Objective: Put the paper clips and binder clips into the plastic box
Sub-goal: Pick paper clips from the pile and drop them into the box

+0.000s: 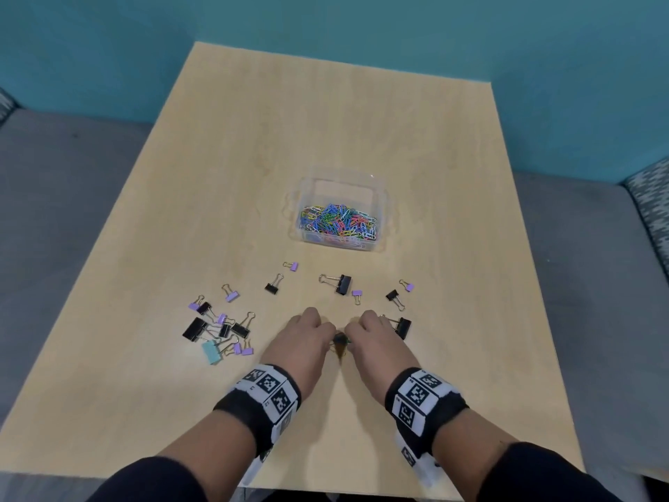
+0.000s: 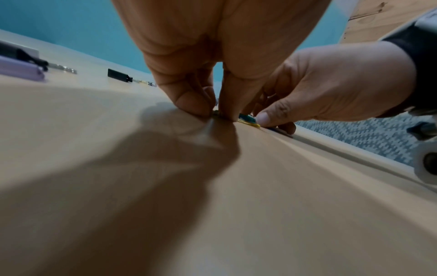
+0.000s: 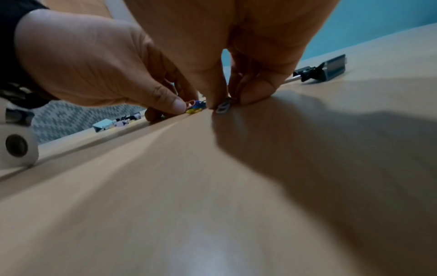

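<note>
A clear plastic box point(image 1: 380, 197) at mid-table holds a heap of coloured paper clips point(image 1: 338, 221). Near the front, my left hand point(image 1: 327, 335) and right hand point(image 1: 353, 333) meet fingertip to fingertip over a small cluster of loose paper clips point(image 1: 339, 345). In the left wrist view my left hand point(image 2: 214, 113) pinches down on the table beside blue and yellow clips point(image 2: 248, 119). In the right wrist view my right hand point(image 3: 227, 103) pinches a pale clip point(image 3: 223, 108); red, blue and yellow clips point(image 3: 195, 107) lie by the left thumb. Much of the cluster is hidden under the fingers.
Black, purple and one teal binder clips lie scattered: a bunch point(image 1: 217, 329) at the left, a large black one point(image 1: 402, 327) just right of my right hand, others point(image 1: 342, 283) between hands and box. The table's front edge is close behind my wrists.
</note>
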### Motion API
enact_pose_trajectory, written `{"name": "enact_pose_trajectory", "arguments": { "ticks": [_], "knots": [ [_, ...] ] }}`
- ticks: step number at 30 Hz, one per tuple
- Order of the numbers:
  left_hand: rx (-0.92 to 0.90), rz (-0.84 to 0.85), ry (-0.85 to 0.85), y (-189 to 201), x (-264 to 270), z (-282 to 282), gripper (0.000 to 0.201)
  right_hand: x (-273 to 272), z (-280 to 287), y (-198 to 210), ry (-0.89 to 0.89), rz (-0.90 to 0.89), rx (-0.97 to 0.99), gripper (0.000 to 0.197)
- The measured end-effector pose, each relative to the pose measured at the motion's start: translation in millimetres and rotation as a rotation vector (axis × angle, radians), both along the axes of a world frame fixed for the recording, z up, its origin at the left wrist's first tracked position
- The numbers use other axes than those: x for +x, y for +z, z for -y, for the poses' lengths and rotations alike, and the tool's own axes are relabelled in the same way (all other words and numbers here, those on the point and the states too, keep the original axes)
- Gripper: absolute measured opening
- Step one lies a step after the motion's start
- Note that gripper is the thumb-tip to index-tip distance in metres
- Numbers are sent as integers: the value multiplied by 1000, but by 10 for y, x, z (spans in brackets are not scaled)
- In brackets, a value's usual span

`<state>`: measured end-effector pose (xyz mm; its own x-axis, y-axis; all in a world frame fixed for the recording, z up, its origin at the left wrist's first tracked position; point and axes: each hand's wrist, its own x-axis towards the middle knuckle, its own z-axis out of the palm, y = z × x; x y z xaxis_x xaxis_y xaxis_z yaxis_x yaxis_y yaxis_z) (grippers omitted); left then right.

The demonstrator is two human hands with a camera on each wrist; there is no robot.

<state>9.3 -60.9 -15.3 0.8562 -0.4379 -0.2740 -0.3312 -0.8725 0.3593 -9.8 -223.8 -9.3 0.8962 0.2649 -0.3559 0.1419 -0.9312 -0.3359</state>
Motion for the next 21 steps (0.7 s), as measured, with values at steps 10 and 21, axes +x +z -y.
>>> {"name": "enact_pose_trajectory", "arguments": {
  "ticks": [10, 21],
  "knots": [
    [-16, -71, 138, 12, 34, 28, 13, 102, -34, 62, -202, -101, 92, 22],
    [-22, -149, 197, 136, 8, 97, 35, 136, -41, 85, -188, -123, 68, 27]
  ]
}}
